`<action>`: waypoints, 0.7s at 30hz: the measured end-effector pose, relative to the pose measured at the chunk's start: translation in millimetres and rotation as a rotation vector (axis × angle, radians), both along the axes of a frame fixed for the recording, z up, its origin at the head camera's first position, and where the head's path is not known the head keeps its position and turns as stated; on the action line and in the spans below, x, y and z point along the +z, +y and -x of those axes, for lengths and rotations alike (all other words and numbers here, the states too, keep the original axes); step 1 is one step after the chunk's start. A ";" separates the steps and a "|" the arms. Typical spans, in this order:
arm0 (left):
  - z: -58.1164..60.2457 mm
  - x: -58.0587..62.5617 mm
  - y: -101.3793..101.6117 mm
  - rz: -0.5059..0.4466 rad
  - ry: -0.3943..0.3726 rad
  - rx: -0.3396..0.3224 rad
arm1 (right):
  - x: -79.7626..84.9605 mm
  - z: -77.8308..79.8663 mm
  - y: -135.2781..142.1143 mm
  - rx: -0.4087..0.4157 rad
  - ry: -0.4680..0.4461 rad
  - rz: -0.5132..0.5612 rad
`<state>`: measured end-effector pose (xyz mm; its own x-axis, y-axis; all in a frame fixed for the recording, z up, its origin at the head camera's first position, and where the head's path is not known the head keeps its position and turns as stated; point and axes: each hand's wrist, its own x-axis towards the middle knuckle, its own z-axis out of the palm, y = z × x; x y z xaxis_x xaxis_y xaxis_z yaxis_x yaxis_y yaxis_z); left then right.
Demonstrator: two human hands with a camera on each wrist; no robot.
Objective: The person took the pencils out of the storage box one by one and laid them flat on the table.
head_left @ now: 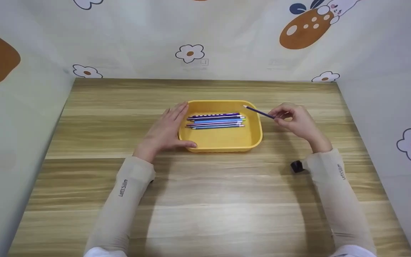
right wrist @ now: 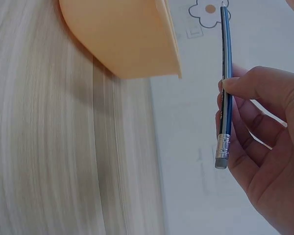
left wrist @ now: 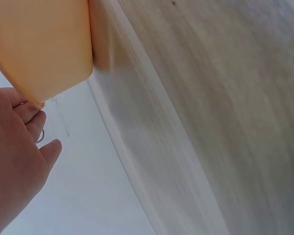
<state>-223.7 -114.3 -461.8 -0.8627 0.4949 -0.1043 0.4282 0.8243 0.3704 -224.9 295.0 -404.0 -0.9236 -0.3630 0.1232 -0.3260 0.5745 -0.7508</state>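
Note:
My right hand pinches a dark blue pencil between thumb and fingers, just right of the yellow basket. The pencil's pale tip reaches over the basket's right rim. In the right wrist view the pencil has a silver band and a grey eraser at the end nearest the palm. My left hand grips the basket's left end, thumb on the near rim and fingers along the far corner. Several pencils in blue, purple and dark pink lie side by side inside the basket.
The basket stands on a wood-grain table. A pale curtain with flowers and orange fruit borders the table at the back and both sides. A small black block shows beside the right sleeve.

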 end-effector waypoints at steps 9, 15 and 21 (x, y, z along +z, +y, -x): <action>0.2 -0.4 -0.3 0.011 0.005 -0.003 | 3.1 -7.3 14.4 -0.052 0.013 -0.006; -0.4 0.2 0.3 0.014 0.006 0.004 | -3.1 -8.0 25.4 -0.074 0.039 0.006; 0.2 0.9 0.6 0.016 0.000 0.012 | -6.0 -8.8 32.5 -0.099 0.036 0.034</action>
<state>-223.9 -113.7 -460.9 -0.8683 0.4831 -0.1122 0.4183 0.8349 0.3576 -216.1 327.5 -410.0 -0.9495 -0.2651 0.1678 -0.2960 0.5797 -0.7592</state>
